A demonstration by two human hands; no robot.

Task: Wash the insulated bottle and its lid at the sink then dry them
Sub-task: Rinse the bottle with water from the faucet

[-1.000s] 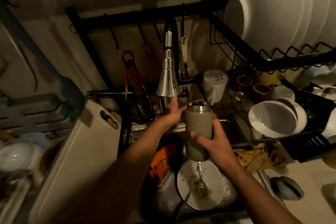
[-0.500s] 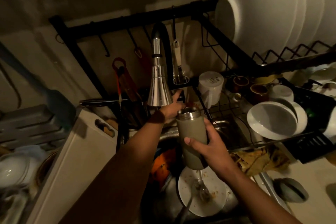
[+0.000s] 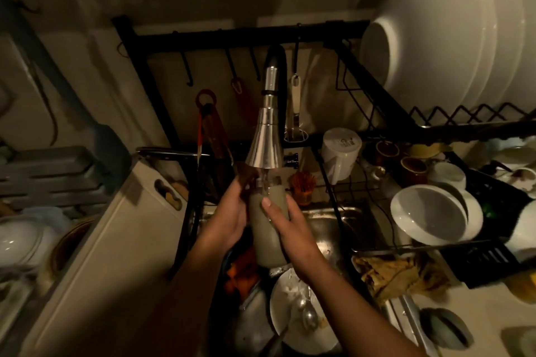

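Observation:
The pale insulated bottle (image 3: pixel 265 229) stands upright over the sink, its open steel mouth right under the chrome faucet head (image 3: pixel 265 148), with water running onto it. My left hand (image 3: pixel 229 211) wraps the bottle's left side near the top. From the right, my right hand (image 3: pixel 285 222) grips the body, thumb across the front. No lid is visible on the bottle.
The sink (image 3: pixel 333 223) holds a dirty plate (image 3: pixel 293 313) with spoons and orange items. A white cutting board (image 3: pixel 110 246) leans at left. The black dish rack (image 3: pixel 391 113) with bowls, cups and large plates fills the right. A rag (image 3: pixel 397 272) lies by the sink.
My left hand came off the faucet handle area and now holds the bottle. The bottle moved up under the faucet head, and water now runs.

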